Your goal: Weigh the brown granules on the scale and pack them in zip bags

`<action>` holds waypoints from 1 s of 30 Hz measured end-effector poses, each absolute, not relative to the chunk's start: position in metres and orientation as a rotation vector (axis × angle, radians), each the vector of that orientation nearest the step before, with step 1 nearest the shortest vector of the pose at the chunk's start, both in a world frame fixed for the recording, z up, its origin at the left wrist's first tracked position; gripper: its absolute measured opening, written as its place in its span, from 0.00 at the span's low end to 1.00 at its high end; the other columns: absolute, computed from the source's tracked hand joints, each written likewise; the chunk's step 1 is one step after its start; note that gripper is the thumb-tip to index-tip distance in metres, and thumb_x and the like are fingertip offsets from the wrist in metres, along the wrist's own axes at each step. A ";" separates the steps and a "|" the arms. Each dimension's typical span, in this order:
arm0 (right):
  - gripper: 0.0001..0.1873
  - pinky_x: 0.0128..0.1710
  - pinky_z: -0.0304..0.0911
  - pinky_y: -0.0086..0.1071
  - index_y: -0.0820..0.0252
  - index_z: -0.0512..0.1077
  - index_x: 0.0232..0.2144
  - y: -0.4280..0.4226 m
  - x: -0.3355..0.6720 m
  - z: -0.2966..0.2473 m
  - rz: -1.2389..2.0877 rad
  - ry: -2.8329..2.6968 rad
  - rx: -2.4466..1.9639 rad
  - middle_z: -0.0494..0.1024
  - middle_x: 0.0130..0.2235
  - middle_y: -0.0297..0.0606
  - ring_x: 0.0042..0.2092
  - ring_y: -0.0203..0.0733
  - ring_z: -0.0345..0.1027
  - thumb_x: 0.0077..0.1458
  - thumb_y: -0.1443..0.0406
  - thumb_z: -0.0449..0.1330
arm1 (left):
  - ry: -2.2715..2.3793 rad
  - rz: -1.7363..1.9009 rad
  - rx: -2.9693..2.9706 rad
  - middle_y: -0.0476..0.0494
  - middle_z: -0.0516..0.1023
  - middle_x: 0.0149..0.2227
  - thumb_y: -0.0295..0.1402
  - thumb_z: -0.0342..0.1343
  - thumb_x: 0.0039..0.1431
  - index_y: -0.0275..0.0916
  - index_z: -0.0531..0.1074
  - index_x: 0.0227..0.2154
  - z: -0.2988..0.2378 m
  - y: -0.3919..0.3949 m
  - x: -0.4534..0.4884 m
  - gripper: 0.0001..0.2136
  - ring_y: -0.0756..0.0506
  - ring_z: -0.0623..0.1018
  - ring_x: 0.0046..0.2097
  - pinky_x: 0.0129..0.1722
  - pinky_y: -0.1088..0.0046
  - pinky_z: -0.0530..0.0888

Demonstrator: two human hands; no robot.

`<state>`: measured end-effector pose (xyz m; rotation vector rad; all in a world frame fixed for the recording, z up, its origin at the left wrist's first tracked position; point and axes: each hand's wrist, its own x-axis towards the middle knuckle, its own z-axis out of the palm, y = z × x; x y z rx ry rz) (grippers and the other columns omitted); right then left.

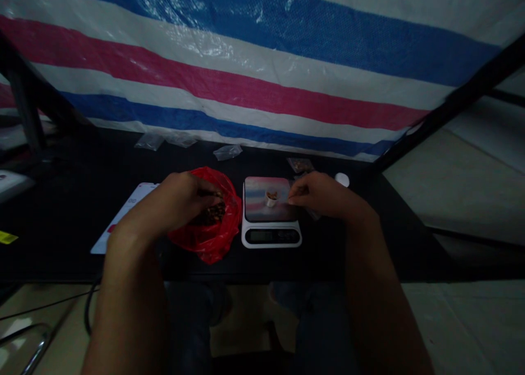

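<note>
My left hand (186,197) reaches into a red plastic bag (229,230) from the left, fingers drawn together above small dark-brown pieces (213,215). What its fingertips hold is too small to make out. To the right of the bag stands a white kitchen scale (270,226) with a shiny plate. On that plate sits a small white cup (270,202) with brown pieces in it. At the plate's right edge is my right hand (314,192), thumb and fingers pinched, close to the cup but apart from it. Anything in that pinch is hidden.
Clear plastic bags (227,152) lie along the back of the black table (328,249). A small bag of brown pieces (300,164) and a round white lid (342,179) are at the back right. Partly under my left forearm lies a printed sheet (123,214). Striped sheeting (246,80) hangs behind.
</note>
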<state>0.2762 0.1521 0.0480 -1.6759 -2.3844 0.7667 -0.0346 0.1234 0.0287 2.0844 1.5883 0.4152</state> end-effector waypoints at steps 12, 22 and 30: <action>0.09 0.37 0.70 0.32 0.59 0.85 0.40 0.149 0.264 0.050 0.749 -2.225 -1.346 0.87 0.39 0.40 0.38 0.42 0.80 0.61 0.65 0.65 | 1.273 0.750 2.292 0.42 0.88 0.43 0.27 0.55 0.65 0.40 0.86 0.40 0.040 0.126 0.031 0.12 0.43 0.85 0.44 0.46 0.70 0.77; 0.09 0.33 0.67 0.31 0.58 0.84 0.37 0.146 0.269 0.052 0.857 -2.224 -1.354 0.86 0.34 0.37 0.36 0.41 0.78 0.59 0.60 0.67 | 1.298 0.544 2.374 0.33 0.86 0.43 0.26 0.50 0.68 0.36 0.84 0.42 0.037 0.135 0.059 0.15 0.37 0.84 0.44 0.46 0.62 0.76; 0.05 0.34 0.65 0.30 0.60 0.83 0.34 0.149 0.264 0.051 0.808 -2.260 -1.385 0.84 0.32 0.35 0.34 0.39 0.77 0.59 0.67 0.65 | 1.302 0.526 2.300 0.35 0.86 0.46 0.26 0.53 0.67 0.40 0.84 0.47 0.036 0.133 0.064 0.15 0.36 0.84 0.49 0.51 0.62 0.77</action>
